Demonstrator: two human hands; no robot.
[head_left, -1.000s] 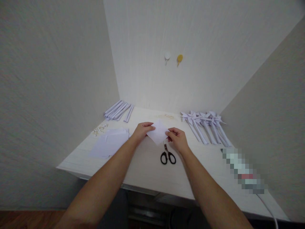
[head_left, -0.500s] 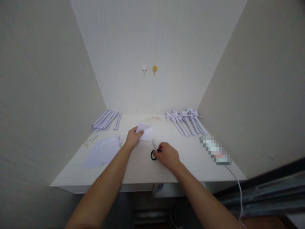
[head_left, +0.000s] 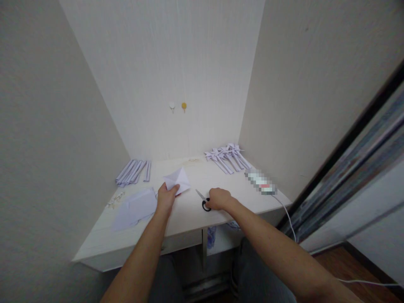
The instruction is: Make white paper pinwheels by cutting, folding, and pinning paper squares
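Observation:
My left hand pinches a creased white square of paper between thumb and fingers, just above the tabletop. One corner of the paper points away from me, and fold lines cross it. To the right, my right hand is closed on the black handles of a pair of scissors. The scissor blades point up and left toward the paper, a short gap away from it. Part of the handles is hidden by the fingers. Left of my left hand lie white paper sheets.
Rolled paper tubes lie at the back left of the white table. Paper pinwheels on sticks rest at the back right. A pixelated device with a white cable sits right. Small pale bits lie left.
My view has turned to the right. The paper in my left hand has rotated so that a corner points away. The scissors have swung, with their blades aimed more to the left.

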